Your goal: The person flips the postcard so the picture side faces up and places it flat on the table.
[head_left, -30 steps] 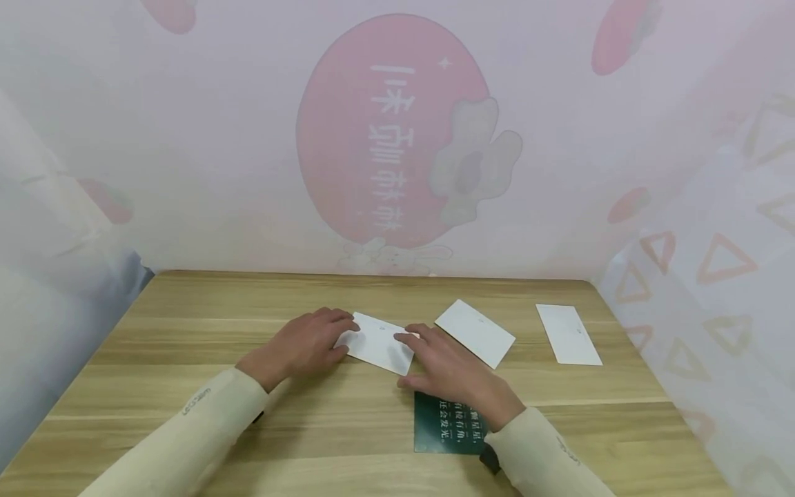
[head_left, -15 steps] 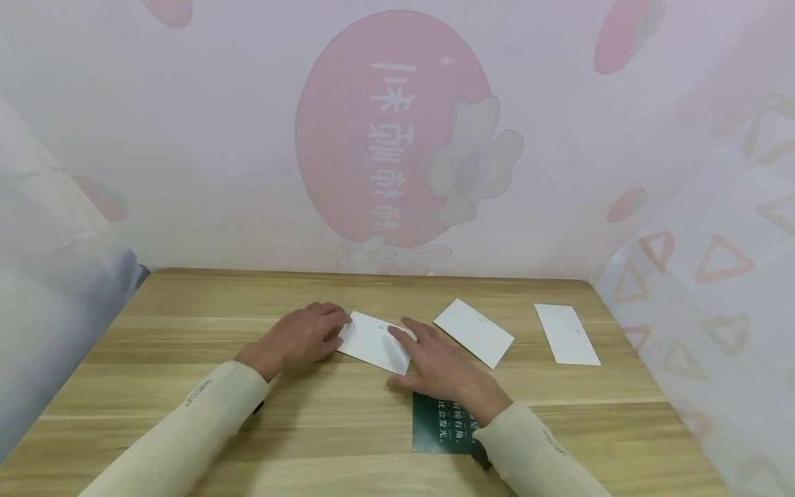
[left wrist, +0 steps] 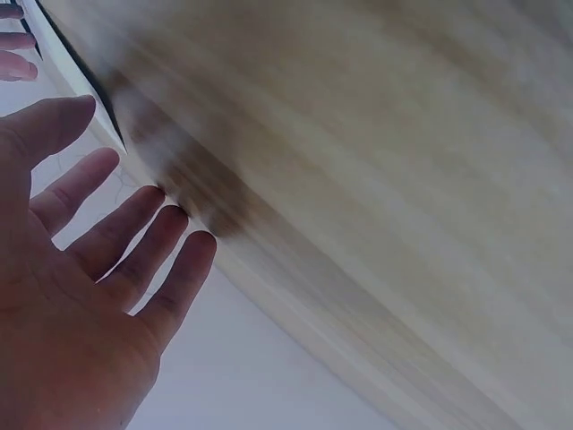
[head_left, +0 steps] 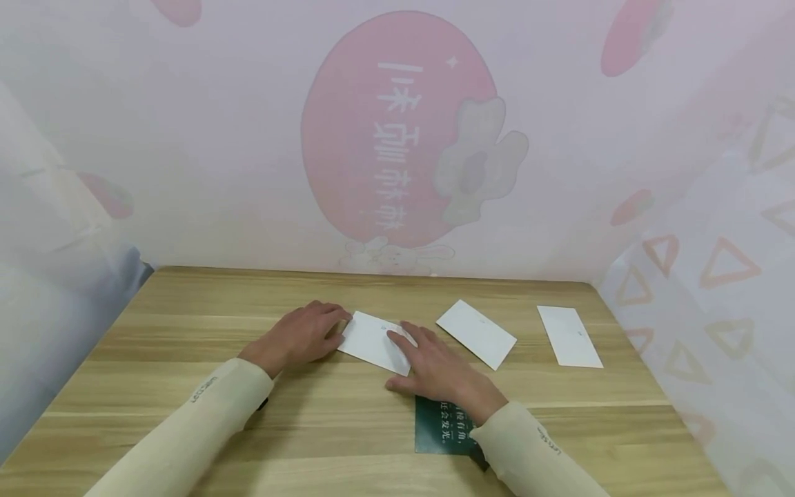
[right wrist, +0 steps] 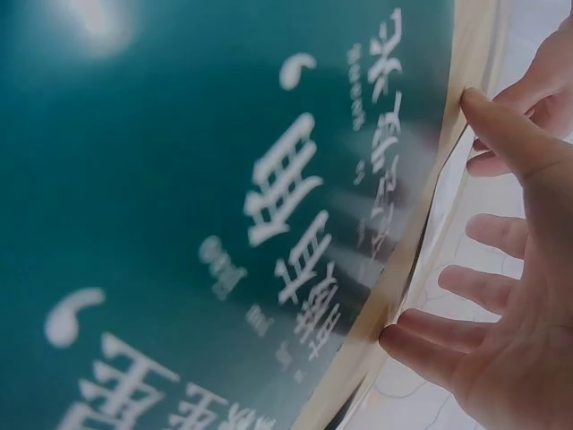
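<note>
In the head view a white card [head_left: 375, 345] lies flat and slightly turned on the wooden table, with a tiny mark near its far edge. At its left end is my left hand [head_left: 301, 336], fingertips right at the edge. My right hand [head_left: 437, 366] reaches over the card's right end, fingers spread and thumb near the close edge. Both wrist views show loosely extended fingers. Partly under the right forearm lies a green card [head_left: 430, 431] printed with white characters; it fills much of the right wrist view.
Two more white cards lie to the right, a tilted one [head_left: 477, 334] near the right hand and another [head_left: 569, 337] close to the table's right side. A pale printed curtain [head_left: 248, 152] hangs behind the wooden table [head_left: 335, 428].
My left hand has drawn back a little to the left, uncovering more of the card's left end. My right hand has shifted slightly left. The cards stay about where they were.
</note>
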Tool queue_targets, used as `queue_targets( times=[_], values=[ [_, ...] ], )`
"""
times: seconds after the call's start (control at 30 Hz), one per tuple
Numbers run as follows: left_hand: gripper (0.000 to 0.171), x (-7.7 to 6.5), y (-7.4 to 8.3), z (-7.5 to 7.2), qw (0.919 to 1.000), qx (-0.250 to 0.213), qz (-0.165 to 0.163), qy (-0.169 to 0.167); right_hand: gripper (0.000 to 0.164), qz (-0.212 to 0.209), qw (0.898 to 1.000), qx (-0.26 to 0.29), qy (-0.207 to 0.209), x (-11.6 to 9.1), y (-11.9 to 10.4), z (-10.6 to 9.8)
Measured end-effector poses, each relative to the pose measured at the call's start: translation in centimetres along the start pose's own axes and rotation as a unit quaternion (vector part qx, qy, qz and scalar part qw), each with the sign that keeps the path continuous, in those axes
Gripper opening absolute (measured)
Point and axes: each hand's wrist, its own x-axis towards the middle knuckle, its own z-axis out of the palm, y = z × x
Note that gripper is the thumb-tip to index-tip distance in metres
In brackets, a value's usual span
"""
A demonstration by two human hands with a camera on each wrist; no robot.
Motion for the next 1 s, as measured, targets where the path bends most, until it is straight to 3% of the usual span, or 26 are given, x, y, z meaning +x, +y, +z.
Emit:
queue_targets(
  times=[0.67, 1.0],
  values=[
    [0.040, -0.34, 0.30, 0.39, 0.9996, -0.019, 0.021, -0.010, 0.069, -0.005, 0.999, -0.036, 0.019, 0.20, 0.11, 0.37],
    [0.061, -0.85, 0.14, -0.04, 0.9976, -0.046, 0.046, -0.021, 0.064, -0.031, 0.997, -0.064, 0.043, 0.24, 0.08, 0.52]
  ],
)
